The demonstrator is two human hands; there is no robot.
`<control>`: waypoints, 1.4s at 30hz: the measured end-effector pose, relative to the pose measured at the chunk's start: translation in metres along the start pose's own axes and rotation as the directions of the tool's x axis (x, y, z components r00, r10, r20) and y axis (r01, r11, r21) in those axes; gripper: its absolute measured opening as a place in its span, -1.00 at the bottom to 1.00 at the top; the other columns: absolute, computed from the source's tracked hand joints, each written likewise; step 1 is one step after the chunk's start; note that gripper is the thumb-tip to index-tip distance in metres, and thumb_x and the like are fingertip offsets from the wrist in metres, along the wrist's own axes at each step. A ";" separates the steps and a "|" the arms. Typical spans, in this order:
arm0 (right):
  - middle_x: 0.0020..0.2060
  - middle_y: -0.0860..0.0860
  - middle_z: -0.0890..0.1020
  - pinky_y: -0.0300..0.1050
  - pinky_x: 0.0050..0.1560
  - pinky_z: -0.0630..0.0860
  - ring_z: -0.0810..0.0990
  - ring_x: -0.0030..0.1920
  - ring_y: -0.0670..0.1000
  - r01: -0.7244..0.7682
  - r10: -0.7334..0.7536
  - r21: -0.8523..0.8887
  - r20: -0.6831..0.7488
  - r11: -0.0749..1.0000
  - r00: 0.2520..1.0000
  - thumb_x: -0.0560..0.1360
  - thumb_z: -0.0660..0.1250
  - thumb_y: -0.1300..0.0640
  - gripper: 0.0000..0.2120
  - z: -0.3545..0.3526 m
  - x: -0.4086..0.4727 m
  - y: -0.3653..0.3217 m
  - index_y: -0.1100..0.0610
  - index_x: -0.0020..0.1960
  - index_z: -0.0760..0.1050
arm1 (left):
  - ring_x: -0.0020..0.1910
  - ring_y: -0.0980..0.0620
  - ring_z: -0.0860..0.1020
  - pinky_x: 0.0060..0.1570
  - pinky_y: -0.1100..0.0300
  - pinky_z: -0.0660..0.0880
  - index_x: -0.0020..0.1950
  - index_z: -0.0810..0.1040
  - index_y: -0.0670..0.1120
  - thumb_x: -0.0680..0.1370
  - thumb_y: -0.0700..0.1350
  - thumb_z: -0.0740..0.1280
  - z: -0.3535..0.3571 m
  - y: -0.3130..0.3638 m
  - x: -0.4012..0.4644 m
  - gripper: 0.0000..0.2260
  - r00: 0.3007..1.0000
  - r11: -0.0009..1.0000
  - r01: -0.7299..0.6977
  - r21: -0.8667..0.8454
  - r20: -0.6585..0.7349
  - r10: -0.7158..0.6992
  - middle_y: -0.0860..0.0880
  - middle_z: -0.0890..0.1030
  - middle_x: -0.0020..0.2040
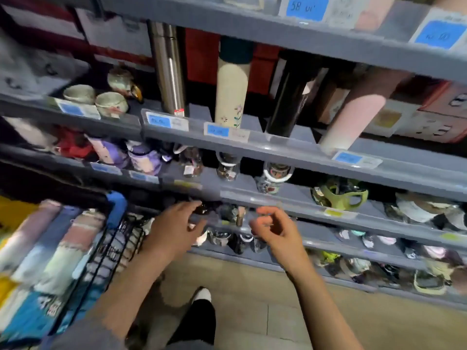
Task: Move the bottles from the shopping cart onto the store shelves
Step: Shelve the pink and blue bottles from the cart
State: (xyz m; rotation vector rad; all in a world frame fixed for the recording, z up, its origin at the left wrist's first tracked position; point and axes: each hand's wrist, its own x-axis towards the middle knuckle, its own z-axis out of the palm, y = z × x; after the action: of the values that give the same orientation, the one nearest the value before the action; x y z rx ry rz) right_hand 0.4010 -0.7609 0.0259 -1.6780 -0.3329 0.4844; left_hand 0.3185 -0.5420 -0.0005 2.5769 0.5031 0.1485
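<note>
Several bottles (58, 246) in pink, blue and pale green lie side by side in the black wire shopping cart (111, 251) at the lower left. Grey store shelves (278, 145) fill the view ahead. On one shelf stand a steel flask (169, 72), a cream bottle with flowers (231, 92), a black bottle (288, 102) and a pink bottle (353, 117). My left hand (174, 228) hovers by the cart's right edge in front of a lower shelf, fingers relaxed and holding nothing. My right hand (275, 228) hangs beside it with loosely curled fingers, also holding nothing.
Ceramic cups (96, 98) sit on the left of the bottle shelf. Lower shelves hold glass jars (227, 168), mugs (341, 195) and small cups. Blue price tags (217, 131) line the shelf edges. Boxes stand behind the bottles. My foot (202, 296) is on the beige floor below.
</note>
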 end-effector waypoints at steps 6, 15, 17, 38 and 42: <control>-0.26 0.06 0.59 -0.17 -0.23 0.47 0.58 -0.24 0.07 -0.229 0.232 -0.039 0.171 0.973 0.958 0.48 0.43 0.23 -0.88 0.079 -0.047 0.046 0.11 -0.07 0.50 | -0.03 0.11 0.61 -0.03 0.28 0.46 0.16 0.56 0.14 0.50 0.19 0.33 -0.008 -0.043 -0.138 -0.72 0.934 0.930 0.342 -0.133 0.158 -0.321 0.13 0.65 -0.02; -0.20 -0.05 0.60 -0.17 -0.12 0.52 0.57 -0.22 -0.09 -0.148 0.222 -0.188 0.474 0.971 0.852 0.52 0.38 0.12 -0.94 0.184 -0.060 0.022 0.00 -0.02 0.52 | -0.18 0.09 0.60 -0.11 0.27 0.51 0.12 0.62 -0.05 0.52 0.00 0.40 -0.067 -0.113 -0.217 -0.78 0.785 0.767 0.532 -0.359 -0.130 -0.606 0.08 0.64 -0.19; -0.18 -0.02 0.60 -0.11 -0.11 0.54 0.58 -0.21 -0.06 -0.159 0.239 -0.201 0.478 0.967 0.845 0.53 0.38 0.10 -0.91 0.220 -0.057 0.021 0.04 0.02 0.52 | -0.21 0.17 0.59 -0.16 0.32 0.48 0.06 0.60 0.07 0.47 0.06 0.38 -0.073 -0.130 -0.226 -0.81 0.775 0.740 0.531 -0.412 -0.118 -0.621 0.14 0.64 -0.24; -0.01 0.00 0.57 -0.09 -0.05 0.55 0.61 -0.04 0.04 -0.583 0.627 -0.256 0.142 0.771 0.766 0.53 0.36 0.11 -0.83 0.489 -0.028 0.024 0.00 0.11 0.47 | 0.40 -0.22 0.31 0.31 -0.02 0.30 0.50 0.24 -0.18 0.46 0.30 0.31 -0.084 -0.491 -0.055 -0.21 0.757 0.769 0.629 -0.117 0.319 -0.571 -0.25 0.35 0.41; -0.09 0.03 0.57 -0.06 -0.07 0.54 0.61 -0.12 0.04 -0.658 0.693 -0.287 0.029 0.697 0.721 0.52 0.37 0.13 -0.84 0.479 -0.039 0.031 0.04 0.09 0.48 | 0.36 -0.21 0.34 0.24 -0.02 0.33 0.44 0.29 -0.20 0.39 0.31 0.41 -0.061 -0.492 -0.039 -0.18 0.784 0.783 0.609 -0.128 0.247 -0.570 -0.22 0.38 0.37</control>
State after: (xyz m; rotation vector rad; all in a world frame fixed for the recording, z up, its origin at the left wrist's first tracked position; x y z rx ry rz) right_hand 0.1294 -0.3713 -0.0559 -2.0109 0.1668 1.1569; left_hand 0.1114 -0.1337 -0.1943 2.0848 1.1322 -0.2628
